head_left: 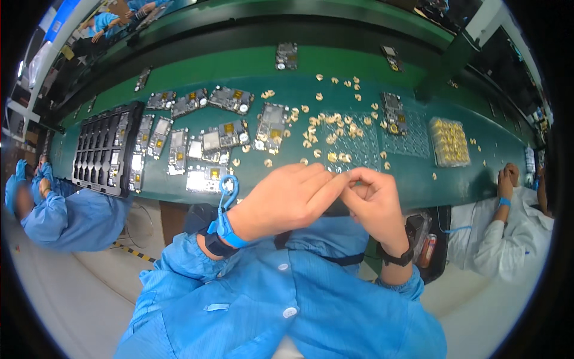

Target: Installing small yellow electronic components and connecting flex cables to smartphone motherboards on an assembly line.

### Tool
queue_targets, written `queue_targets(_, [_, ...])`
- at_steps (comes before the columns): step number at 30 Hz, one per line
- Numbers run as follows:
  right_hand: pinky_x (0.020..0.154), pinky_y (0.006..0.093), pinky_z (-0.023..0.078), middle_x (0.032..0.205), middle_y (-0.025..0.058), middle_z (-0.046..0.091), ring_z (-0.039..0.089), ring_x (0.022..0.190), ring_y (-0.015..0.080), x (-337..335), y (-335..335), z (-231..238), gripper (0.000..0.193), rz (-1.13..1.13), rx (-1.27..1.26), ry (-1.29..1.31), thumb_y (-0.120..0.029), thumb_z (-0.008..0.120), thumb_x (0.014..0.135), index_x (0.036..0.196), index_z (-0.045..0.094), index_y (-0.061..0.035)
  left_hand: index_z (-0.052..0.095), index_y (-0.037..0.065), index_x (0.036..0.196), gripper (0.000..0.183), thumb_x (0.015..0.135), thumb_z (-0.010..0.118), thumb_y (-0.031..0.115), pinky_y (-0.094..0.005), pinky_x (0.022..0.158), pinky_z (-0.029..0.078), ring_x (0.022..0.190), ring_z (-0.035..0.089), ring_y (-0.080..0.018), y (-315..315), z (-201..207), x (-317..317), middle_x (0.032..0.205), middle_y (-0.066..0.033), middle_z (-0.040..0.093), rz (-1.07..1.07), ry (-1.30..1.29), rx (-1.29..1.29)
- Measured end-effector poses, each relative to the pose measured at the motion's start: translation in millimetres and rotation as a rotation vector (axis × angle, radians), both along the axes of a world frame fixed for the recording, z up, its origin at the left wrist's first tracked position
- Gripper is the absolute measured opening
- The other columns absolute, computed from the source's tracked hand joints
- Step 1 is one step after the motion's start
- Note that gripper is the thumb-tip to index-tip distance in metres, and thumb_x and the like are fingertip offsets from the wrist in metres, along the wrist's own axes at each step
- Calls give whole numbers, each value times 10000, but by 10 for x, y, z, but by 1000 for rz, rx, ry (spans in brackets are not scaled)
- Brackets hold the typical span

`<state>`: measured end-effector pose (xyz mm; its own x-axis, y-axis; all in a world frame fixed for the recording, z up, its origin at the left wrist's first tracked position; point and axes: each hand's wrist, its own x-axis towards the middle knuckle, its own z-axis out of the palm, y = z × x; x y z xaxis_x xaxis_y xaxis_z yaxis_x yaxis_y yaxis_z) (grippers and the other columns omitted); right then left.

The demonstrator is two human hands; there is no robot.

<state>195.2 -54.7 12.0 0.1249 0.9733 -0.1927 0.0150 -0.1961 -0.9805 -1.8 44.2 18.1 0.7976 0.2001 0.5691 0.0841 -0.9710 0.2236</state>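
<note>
My left hand [286, 198] and my right hand [378, 202] meet at the fingertips over the table's near edge. Both are closed in a pinch, and whatever lies between the fingers is hidden or too small to name. A blue wrist strap [226, 230] with a coiled cord circles my left wrist; a black band [396, 257] is on the right. Just beyond the fingers lie scattered small cream C-shaped pieces [311, 129], some on a clear blister tray [359, 157]. Left of them sit several circuit boards [225, 136], the closest one [206, 179] beside my left hand.
A black slotted tray [95, 149] holding some boards stands at the left. Another clear tray [449, 142], full of yellow pieces, is at the right, past a single board [394, 113]. A dark post [439, 72] rises behind. Co-workers sit at both sides, one sleeve [89, 218] blue.
</note>
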Motion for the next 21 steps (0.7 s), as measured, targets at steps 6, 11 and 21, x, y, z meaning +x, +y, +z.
queue_targets(6, [457,221,406,802,25,673,542,533,48,146,153,-270,145,73,-87,388,-97,721,1025,1057,704,43,636,-77,1303,582,750,724,81,-360,637,555,781,695,-267,97,-112,19,962,-125,712,-55,5,-42])
queue_targets(11, [457,225,417,858,61,683,545,534,62,207,195,-310,180,69,-159,586,-125,725,1029,1061,700,51,651,-93,1272,563,744,725,88,-362,650,579,811,740,-282,191,-185,65,1039,-163,757,-72,-24,63])
queue_targets(21, [486,217,427,748,0,649,541,554,47,603,284,-472,89,-286,125,277,-53,720,1008,1028,699,31,716,-29,1196,305,901,709,48,-399,776,613,903,765,-350,1144,-210,333,1123,-195,766,512,-78,-185])
